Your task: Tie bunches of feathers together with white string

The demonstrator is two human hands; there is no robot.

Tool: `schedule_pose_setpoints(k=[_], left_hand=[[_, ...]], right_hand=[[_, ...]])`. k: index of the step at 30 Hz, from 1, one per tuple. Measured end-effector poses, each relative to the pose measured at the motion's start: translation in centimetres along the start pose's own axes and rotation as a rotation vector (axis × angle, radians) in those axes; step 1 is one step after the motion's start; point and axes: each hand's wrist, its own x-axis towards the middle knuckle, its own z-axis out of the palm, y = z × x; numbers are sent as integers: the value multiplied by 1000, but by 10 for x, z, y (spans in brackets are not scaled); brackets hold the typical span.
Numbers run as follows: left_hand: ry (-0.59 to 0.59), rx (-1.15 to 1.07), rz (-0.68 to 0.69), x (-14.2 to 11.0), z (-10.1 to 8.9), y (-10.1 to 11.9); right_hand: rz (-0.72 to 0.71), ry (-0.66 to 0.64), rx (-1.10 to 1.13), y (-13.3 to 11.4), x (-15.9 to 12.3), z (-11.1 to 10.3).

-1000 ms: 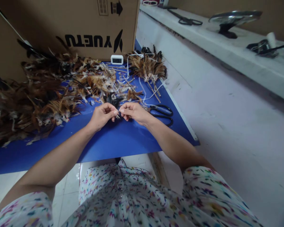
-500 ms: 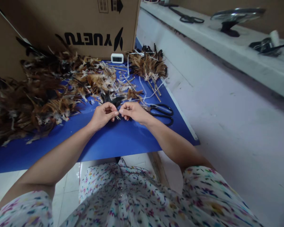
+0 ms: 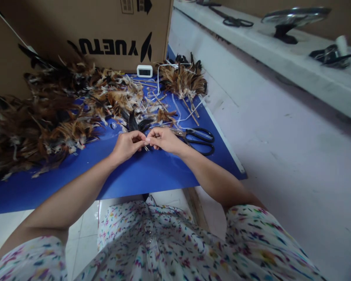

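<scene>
My left hand (image 3: 128, 145) and my right hand (image 3: 163, 139) meet over the blue board (image 3: 140, 171), fingertips pinched together. Between them they hold a small bundle of dark feathers (image 3: 136, 122) by its quill ends; the plumes fan out just beyond my fingers. A thin white string (image 3: 179, 119) runs from near my right hand across the board. Black scissors (image 3: 197, 139) lie just right of my right hand.
A big heap of brown and black feathers (image 3: 46, 113) covers the board's left and back. A tied feather bundle with sticks (image 3: 183, 81) lies at the back right. A small white clock (image 3: 144, 71) stands before a cardboard box (image 3: 105, 31). A white ledge (image 3: 280, 50) with scissors runs along the right.
My two hands have drawn slightly closer, fingertips now touching. The dark feather bundle has lifted a little, its plumes showing more above my fingers.
</scene>
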Motion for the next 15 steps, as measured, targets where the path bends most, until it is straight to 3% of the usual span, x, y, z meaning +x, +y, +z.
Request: schedule_pose_setpoints(k=[9,15], left_hand=[[-10,128,70,-2,-1,-2],[-17,77,49,-1,-1,-4]], right_hand=[[-53,-11,-111,-3,-4,0],[-63,-25,-77,-2,-3,0]])
